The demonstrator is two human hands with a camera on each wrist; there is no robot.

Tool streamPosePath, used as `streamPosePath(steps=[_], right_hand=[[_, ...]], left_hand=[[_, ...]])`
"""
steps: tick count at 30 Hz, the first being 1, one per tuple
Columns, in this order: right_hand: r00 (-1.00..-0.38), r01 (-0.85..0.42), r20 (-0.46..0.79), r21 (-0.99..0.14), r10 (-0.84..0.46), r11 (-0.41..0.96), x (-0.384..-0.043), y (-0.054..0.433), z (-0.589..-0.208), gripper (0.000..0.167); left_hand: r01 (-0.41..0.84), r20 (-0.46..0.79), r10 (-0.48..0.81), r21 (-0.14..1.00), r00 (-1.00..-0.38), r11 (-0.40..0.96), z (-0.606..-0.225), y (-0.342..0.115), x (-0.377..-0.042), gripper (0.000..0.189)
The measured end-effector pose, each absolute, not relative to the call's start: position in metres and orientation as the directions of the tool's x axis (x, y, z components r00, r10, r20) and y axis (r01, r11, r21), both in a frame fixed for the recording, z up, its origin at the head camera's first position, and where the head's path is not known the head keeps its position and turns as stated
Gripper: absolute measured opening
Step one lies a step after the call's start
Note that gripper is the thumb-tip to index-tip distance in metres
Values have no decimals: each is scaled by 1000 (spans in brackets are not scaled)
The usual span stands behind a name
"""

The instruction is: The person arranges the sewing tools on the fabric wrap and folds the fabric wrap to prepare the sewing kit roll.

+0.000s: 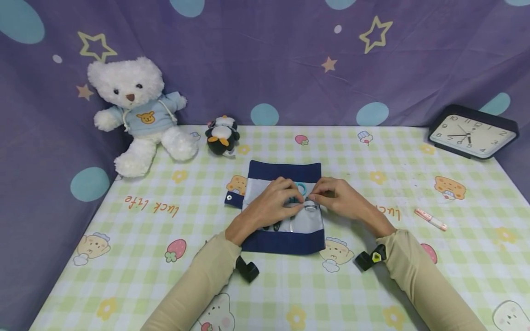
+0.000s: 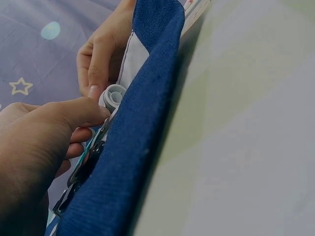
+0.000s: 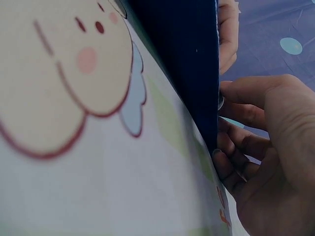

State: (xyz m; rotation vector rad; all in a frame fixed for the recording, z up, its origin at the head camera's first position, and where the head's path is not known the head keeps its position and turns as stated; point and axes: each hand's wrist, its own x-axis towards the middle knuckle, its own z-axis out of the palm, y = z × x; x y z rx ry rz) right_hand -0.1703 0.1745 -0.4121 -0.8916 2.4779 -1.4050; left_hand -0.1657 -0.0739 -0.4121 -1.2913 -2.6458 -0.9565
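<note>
A navy and grey fabric pouch (image 1: 285, 242) lies unfolded on the table, with small tools along its grey inside. My left hand (image 1: 271, 202) reaches over it, thumb and fingers pinching at a small white ringed cylinder (image 2: 115, 95) near the right edge. From the other side my right hand (image 1: 341, 197) brings its thumb and fingers to the same cylinder, its lower fingers against the pouch's edge in the right wrist view. A teal ring-shaped handle (image 1: 301, 187) shows between the hands. Dark tool ends (image 1: 276, 226) stick out below my left hand, which hides the rest.
A pink and white pen-like stick (image 1: 430, 219) lies to the right. At the back stand a white teddy bear (image 1: 136, 105), a small penguin toy (image 1: 222, 135) and a black-framed clock (image 1: 472, 133). A snap strap (image 1: 234, 199) extends from the pouch's left side.
</note>
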Motion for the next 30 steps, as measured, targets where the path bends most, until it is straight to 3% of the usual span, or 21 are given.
streamPosePath(steps=[17,30], right_hand=[[-814,-433,176,-820,-554,376,-167,172,-410,15],[-863,-445,261,-800,-433,403,-160,182,-409,12]], left_hand=[[716,287,695,523,-659,463,-410,-74,-164,10],[685,289,659,547,-694,481,-406,-86,-165,16]])
